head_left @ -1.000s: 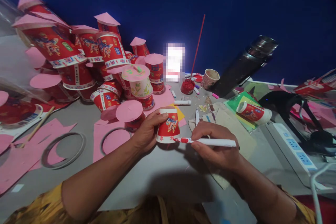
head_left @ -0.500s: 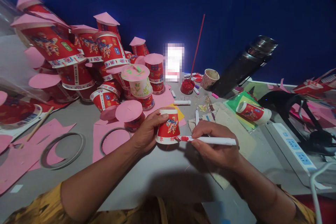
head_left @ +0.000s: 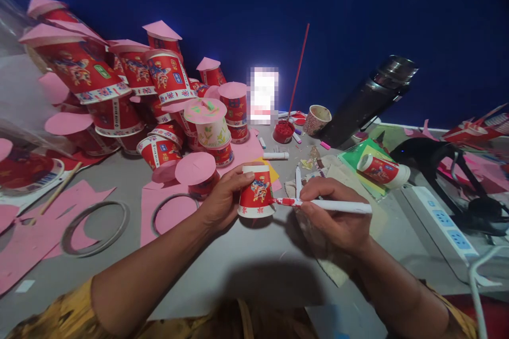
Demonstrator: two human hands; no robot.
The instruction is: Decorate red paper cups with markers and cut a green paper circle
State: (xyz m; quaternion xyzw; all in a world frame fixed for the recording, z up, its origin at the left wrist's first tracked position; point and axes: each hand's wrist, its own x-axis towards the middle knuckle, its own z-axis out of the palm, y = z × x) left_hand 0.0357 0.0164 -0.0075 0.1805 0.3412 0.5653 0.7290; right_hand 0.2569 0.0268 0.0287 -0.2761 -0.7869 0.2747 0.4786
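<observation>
My left hand (head_left: 222, 196) grips a red paper cup (head_left: 256, 190), held upside down with its white rim at the bottom. Small red flower marks show on that rim. Pinched in my right hand (head_left: 336, 214) is a white marker (head_left: 344, 206) with a red tip end, lying nearly level. Its tip is at the cup's right side, just above the rim; whether it touches cannot be made out. Left of the cup stands a pink paper disc (head_left: 195, 168) on another red cup. A cloth (head_left: 334, 265) lies under my right hand.
Stacked red cups with pink paper tops (head_left: 115, 116) fill the left. Two grey rings (head_left: 66, 233) lie on pink paper. Behind are a lit, blurred screen (head_left: 264, 95), a red pot with a stick (head_left: 283, 132) and a black flask (head_left: 366, 103). A power strip (head_left: 441, 220) lies right.
The marker and my right hand have moved slightly right and up, its tip shifting from the rim to the cup's right edge. The cup has shifted slightly right in my left hand.
</observation>
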